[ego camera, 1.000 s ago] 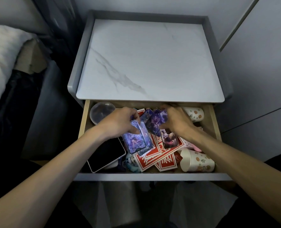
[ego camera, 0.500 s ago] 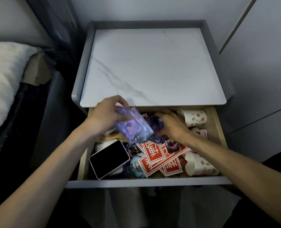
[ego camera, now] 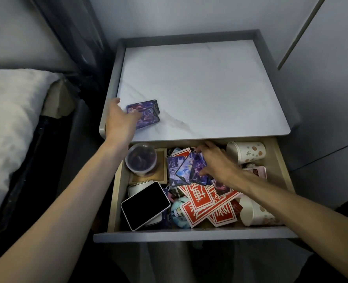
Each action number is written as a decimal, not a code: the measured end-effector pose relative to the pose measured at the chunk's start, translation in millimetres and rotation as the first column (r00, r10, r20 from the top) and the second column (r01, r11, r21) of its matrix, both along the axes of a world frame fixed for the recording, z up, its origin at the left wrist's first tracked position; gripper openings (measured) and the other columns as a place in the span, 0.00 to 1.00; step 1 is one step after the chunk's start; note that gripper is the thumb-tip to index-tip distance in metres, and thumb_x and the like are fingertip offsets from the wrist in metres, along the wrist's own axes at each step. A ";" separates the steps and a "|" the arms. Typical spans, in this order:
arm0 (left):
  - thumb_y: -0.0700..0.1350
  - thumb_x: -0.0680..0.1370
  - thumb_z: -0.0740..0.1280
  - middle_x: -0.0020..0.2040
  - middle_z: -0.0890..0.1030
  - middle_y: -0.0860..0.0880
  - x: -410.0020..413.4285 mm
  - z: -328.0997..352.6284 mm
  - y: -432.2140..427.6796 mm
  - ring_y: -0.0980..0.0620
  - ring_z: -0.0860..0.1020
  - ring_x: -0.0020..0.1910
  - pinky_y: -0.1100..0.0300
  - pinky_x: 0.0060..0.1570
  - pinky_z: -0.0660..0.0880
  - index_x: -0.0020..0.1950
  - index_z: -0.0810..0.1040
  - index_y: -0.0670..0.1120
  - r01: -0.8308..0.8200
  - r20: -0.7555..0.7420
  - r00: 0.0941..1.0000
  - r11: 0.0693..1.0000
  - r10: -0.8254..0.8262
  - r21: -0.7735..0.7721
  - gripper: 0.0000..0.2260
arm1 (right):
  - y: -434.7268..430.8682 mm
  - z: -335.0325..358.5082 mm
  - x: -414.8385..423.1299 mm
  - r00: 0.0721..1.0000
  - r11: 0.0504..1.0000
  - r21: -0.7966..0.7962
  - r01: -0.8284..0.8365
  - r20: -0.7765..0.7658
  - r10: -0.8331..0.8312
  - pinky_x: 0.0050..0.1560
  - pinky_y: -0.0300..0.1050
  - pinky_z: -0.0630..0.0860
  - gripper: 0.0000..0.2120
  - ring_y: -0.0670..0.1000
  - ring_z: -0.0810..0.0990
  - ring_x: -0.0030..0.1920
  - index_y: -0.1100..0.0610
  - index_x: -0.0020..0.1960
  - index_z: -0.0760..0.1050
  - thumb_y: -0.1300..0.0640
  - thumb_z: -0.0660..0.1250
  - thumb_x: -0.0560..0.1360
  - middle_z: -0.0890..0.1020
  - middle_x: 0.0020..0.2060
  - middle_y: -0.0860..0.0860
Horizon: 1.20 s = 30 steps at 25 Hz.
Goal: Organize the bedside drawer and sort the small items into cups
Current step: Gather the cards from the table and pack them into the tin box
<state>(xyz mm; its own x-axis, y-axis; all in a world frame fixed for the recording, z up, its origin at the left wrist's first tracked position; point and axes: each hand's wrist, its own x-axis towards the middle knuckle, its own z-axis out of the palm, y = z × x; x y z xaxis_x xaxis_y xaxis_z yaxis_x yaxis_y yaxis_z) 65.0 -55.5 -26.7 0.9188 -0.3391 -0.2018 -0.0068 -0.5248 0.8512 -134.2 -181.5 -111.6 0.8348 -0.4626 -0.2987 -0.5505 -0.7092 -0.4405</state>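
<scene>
The bedside drawer (ego camera: 193, 234) stands pulled out, full of clutter. My left hand (ego camera: 119, 121) rests on a small stack of purple picture cards (ego camera: 146, 113) lying on the marble top (ego camera: 205, 86), near its front left corner. My right hand (ego camera: 216, 162) reaches into the drawer and pinches more purple cards (ego camera: 187, 168). Red patterned cards (ego camera: 205, 203) lie beneath them. Two patterned paper cups lie on their sides at the drawer's right, one at the back (ego camera: 246, 152) and one at the front (ego camera: 254, 213).
A clear lidded tub (ego camera: 141, 160) sits on a wooden square in the drawer's back left. A black-screened device (ego camera: 145, 205) lies on a tin at the front left, next to a teal round toy (ego camera: 179, 211). A bed with pale bedding (ego camera: 10, 119) is on the left.
My left hand lifted a stack of purple cards out of the drawer and set it on the marble top. My right hand stayed in the drawer on the other purple cards.
</scene>
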 end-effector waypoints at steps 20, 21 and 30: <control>0.63 0.69 0.74 0.68 0.71 0.41 -91.2 -86.2 -17.4 0.40 0.67 0.68 0.49 0.65 0.64 0.73 0.61 0.45 0.375 0.091 0.424 0.266 -0.901 0.888 0.41 | -24.3 25.5 -28.9 0.996 0.985 0.147 0.089 -0.035 -0.085 0.34 0.30 0.67 0.22 0.40 0.74 0.37 0.52 0.62 0.79 0.55 0.78 0.68 0.82 0.54 0.51; 0.63 0.69 0.73 0.69 0.71 0.41 -90.9 -85.8 -16.9 0.40 0.66 0.69 0.49 0.66 0.62 0.74 0.61 0.46 0.379 0.080 0.433 0.262 -0.898 0.888 0.41 | -24.7 31.6 -30.5 0.997 0.988 0.132 0.076 -0.033 -0.072 0.34 0.30 0.68 0.22 0.40 0.75 0.37 0.51 0.61 0.79 0.55 0.78 0.69 0.82 0.54 0.51; 0.48 0.74 0.72 0.46 0.83 0.46 -78.0 -33.5 -11.3 0.43 0.81 0.46 0.57 0.38 0.69 0.48 0.78 0.49 0.593 0.179 0.580 0.562 -0.795 0.576 0.06 | -38.1 103.6 -31.9 0.856 0.774 0.581 0.251 0.239 -0.458 0.32 0.39 0.81 0.14 0.50 0.86 0.41 0.51 0.55 0.82 0.57 0.77 0.70 0.83 0.49 0.49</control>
